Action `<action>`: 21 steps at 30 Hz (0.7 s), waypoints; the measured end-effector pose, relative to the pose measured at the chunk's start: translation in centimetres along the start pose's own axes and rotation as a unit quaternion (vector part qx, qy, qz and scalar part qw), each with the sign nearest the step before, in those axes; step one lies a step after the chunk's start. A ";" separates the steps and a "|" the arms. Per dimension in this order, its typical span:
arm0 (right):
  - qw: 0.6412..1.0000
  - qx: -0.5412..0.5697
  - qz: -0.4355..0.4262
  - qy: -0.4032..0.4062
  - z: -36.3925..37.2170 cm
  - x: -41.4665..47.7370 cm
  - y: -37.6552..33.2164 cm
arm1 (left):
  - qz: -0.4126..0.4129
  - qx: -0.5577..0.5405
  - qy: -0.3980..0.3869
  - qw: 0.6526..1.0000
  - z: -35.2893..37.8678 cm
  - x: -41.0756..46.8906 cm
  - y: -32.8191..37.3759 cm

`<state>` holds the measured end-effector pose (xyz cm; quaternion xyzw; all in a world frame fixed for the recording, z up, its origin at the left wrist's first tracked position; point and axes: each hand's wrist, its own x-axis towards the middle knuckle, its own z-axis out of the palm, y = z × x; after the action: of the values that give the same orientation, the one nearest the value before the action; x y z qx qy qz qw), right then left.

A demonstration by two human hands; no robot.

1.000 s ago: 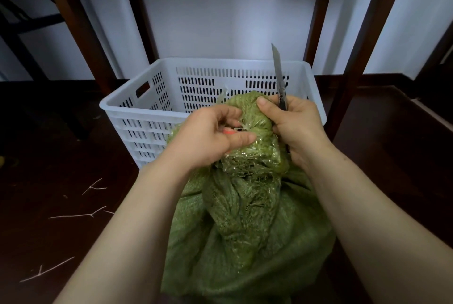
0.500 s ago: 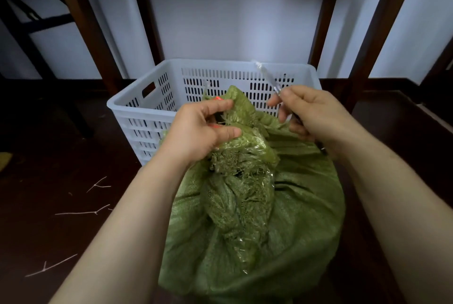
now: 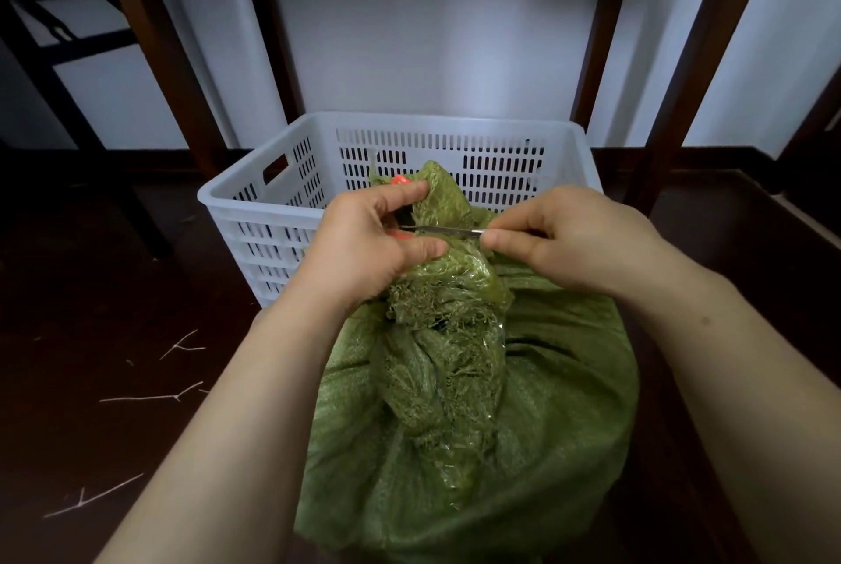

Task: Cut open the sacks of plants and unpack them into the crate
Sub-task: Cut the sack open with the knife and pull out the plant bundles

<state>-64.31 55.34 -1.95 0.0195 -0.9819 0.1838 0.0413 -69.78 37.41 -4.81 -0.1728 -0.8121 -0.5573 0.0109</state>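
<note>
Dark-stained floor [image 3: 91, 381] nearest the lens, littered with pale twigs [image 3: 150, 397] out beyond the left wrist. Slumped on it, below both wrists: green woven sack [image 3: 546, 404], bulging, gathered at the mouth into a frayed neck, with clear plastic liner [image 3: 459, 286] glinting just under the fingertips.

Grips that bunched neck in left hand [image 3: 364, 245], thumb and fingers curled round the weave, with orange tie [image 3: 400, 180] showing at the fingertips and again beside the thumb. Pinches knife blade [image 3: 448, 230] by its hidden handle in right hand [image 3: 569, 240], fingers closed tight, steel level and pointing across into the gap between left thumb and forefinger. Looks to be mid-cut on the tie: sack not yet open, nothing unpacked.

Best done, on this showing: pull the neck taut with the holding fingers, slide the edge under the orange cord alone, draw away from the left thumb in short strokes. Risks a nicked fingertip, given the tip right beside them, or a slit liner. Expect loose weave to fray and snag, and heavy contents to sag once freed.

Beyond the knuckles, just behind the sack: white slotted crate [image 3: 273, 208], bottom hidden by the hands. Farther off, dark wooden posts [image 3: 168, 63] against pale wall [image 3: 432, 40].
</note>
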 end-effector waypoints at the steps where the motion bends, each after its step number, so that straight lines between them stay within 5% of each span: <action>1: 1.000 -0.011 -0.002 0.003 0.0 0.0 -0.2 | 0.002 0.004 0.000 1.000 0.0 0.0 0.1; 12: 0.984 -0.176 -0.016 -0.004 1.2 0.7 -2.9 | 0.045 0.111 -0.004 0.993 0.6 -0.1 0.5; 21: 0.991 -0.135 0.004 -0.018 1.1 0.6 -2.3 | 0.031 0.069 0.001 0.997 -0.8 -0.3 0.1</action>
<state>-64.86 52.83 -2.08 0.0129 -0.9984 0.0491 0.0248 -69.57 36.62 -4.47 -0.1964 -0.8428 -0.4995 0.0407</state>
